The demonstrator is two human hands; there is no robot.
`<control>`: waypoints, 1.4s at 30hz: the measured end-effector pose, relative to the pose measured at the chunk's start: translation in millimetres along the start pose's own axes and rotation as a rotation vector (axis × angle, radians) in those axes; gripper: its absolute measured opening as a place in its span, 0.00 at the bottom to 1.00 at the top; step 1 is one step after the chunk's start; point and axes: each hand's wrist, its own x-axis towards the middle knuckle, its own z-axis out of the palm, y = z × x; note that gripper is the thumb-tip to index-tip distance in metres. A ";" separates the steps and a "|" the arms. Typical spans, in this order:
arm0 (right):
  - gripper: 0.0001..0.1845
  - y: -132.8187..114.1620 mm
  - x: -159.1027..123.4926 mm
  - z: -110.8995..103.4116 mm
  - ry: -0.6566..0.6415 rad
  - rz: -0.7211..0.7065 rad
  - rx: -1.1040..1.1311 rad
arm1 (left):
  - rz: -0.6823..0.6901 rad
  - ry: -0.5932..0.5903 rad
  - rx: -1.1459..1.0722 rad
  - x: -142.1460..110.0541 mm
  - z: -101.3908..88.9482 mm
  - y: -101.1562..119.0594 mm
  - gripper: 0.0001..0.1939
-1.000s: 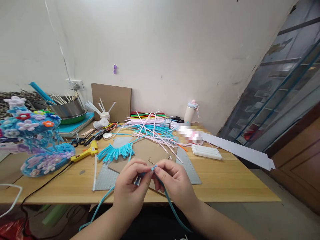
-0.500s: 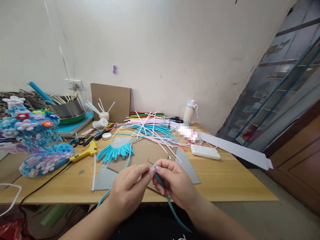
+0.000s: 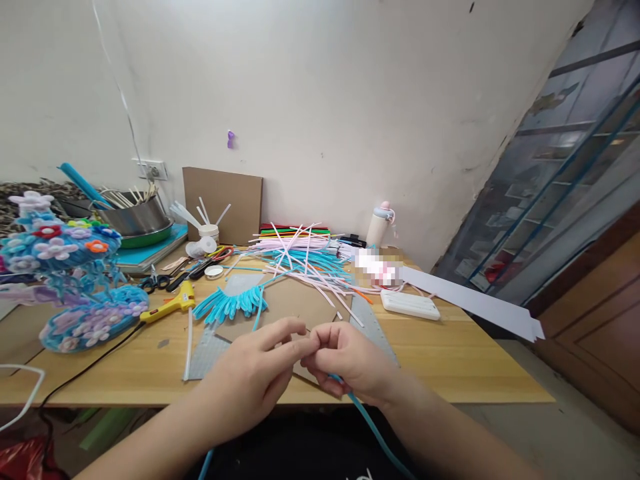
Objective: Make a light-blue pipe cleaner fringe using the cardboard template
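My left hand [image 3: 253, 367] and my right hand [image 3: 350, 360] meet at the fingertips above the front of the table. Closed round a light blue pipe cleaner [image 3: 376, 430], my right hand lets one length hang down over my dark clothing. The fingers of my left hand pinch at the same spot, where the pipe cleaner is hidden between them. Another blue length shows below my left forearm. Just beyond my hands lie a brown cardboard sheet [image 3: 285, 303] and a fringe of looped blue pipe cleaner [image 3: 233, 305], both over a grey cutting mat [image 3: 203, 357].
A yellow glue gun [image 3: 173, 303] lies left, near a flower-covered pipe-cleaner piece [image 3: 95, 327] and scissors [image 3: 155, 280]. Pink and blue pipe cleaners [image 3: 300, 257] are heaped at the back. A bottle [image 3: 379, 227] and a white power strip [image 3: 410, 305] are on the right.
My left hand has tilted over, its fingers now reaching across to my right fingertips. My right hand has turned slightly, and the blue bit between the fingertips is now hidden.
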 end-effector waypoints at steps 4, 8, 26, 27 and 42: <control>0.03 -3.1 -0.6 -2.0 -0.082 0.113 0.001 | 0.005 -0.091 0.013 2.0 -6.3 1.6 0.20; 0.04 -0.8 -1.4 -2.0 -0.120 0.172 0.017 | -0.045 -0.128 -0.224 2.9 -9.2 8.6 0.16; 0.11 7.1 -1.7 -4.3 -0.162 0.253 0.082 | -0.144 -0.125 -0.453 -1.9 -9.9 6.7 0.14; 0.11 7.8 -1.8 -4.4 -0.161 0.249 0.083 | -0.144 -0.115 -0.469 -1.8 -9.0 6.7 0.14; 0.03 16.3 -2.9 3.1 -0.008 0.108 -0.108 | -0.328 -0.081 -0.476 -5.1 2.7 8.7 0.08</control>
